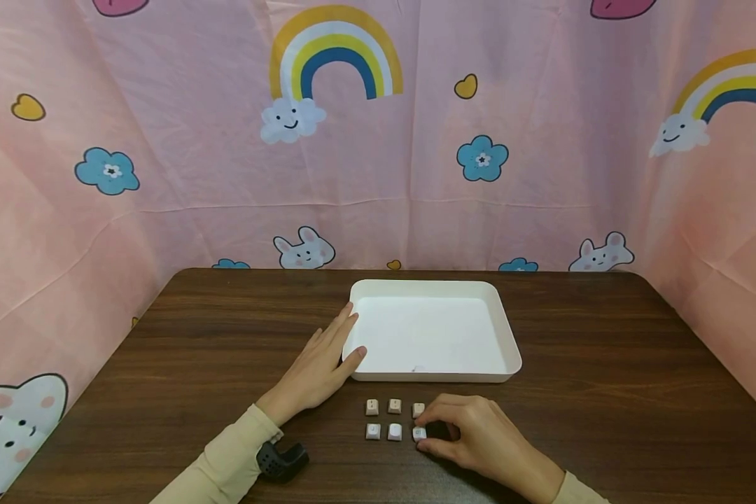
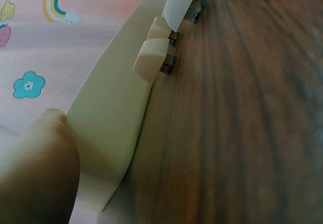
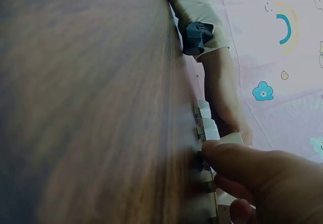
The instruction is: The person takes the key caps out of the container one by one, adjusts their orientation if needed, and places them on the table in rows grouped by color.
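Observation:
Several small keycaps, each on a dark switch base in the left wrist view, stand in two rows in front of a white tray (image 1: 428, 329). My right hand (image 1: 488, 434) pinches the right-hand keycap (image 1: 419, 435) of the near row between thumb and forefinger. Its forefinger also reaches beside the far-row keycap (image 1: 418, 410), partly covering that one. My left hand (image 1: 311, 374) rests on the tray's left side with straight fingers, its thumb over the rim. In the left wrist view, the thumb (image 2: 40, 168) lies against the tray's wall (image 2: 111, 113).
The dark wooden table (image 1: 239, 336) carries the tray and keycaps. A black wrist device (image 1: 282, 462) sits at my left cuff. Behind the table hangs a pink cloth (image 1: 365, 168) printed with rainbows and rabbits.

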`<state>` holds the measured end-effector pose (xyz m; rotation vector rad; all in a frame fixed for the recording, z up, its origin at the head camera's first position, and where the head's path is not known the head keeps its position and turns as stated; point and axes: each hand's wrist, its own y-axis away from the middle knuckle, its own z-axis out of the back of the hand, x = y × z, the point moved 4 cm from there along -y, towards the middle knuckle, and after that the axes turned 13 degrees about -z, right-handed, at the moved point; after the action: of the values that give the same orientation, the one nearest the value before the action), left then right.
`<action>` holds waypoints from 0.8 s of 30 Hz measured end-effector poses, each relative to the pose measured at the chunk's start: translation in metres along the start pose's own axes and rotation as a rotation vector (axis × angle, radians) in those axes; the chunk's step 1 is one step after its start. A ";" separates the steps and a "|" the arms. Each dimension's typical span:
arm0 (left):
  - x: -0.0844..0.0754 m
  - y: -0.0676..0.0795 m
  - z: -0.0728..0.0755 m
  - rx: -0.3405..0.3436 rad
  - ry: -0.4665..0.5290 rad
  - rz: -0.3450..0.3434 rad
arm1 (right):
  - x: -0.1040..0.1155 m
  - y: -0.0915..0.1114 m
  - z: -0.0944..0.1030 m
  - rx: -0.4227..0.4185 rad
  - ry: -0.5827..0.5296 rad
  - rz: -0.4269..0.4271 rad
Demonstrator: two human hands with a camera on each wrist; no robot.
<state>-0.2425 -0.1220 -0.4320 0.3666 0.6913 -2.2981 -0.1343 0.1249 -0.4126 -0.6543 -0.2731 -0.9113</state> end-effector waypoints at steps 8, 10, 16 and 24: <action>0.000 0.000 0.000 0.010 0.010 0.011 | 0.001 0.000 0.001 -0.007 0.006 0.007; 0.000 0.000 -0.001 0.013 0.008 0.012 | 0.001 0.001 0.001 -0.009 0.009 0.005; 0.000 0.000 0.000 0.006 0.005 0.001 | -0.001 0.001 0.001 -0.010 0.007 0.002; -0.001 0.000 0.000 0.004 -0.003 0.001 | -0.002 0.001 0.000 -0.012 0.020 0.005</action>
<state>-0.2422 -0.1211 -0.4319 0.3658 0.6854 -2.2984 -0.1344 0.1265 -0.4141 -0.6566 -0.2478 -0.9152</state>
